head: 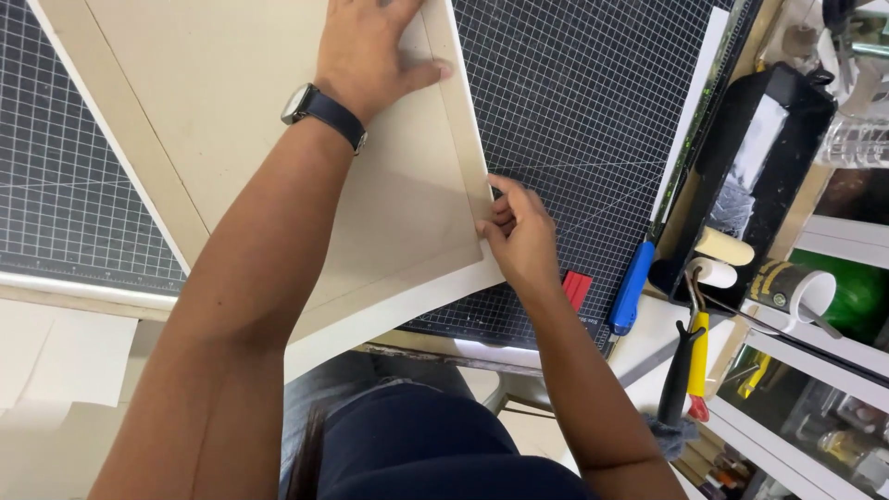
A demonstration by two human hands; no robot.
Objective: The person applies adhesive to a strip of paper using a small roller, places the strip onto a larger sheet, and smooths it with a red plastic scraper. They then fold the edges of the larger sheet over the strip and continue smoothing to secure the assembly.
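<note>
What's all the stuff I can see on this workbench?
Board: one, beige with a pale border strip, lying on the mat.
Cutting mat: one, black with a white grid, under the board.
Blue-handled tool: one, at the mat's right edge.
Red piece: one, on the mat by the right hand.
Paint tray: one, black, far right.
Small rollers: two, cream and white, beside the tray.
Wristwatch: one, dark strap, left wrist.
Left hand: flat on the board.
Right hand: fingers pinching the border strip.

L hand (370, 56) flat, fingers spread; R hand (517, 231) in pinch grip
</note>
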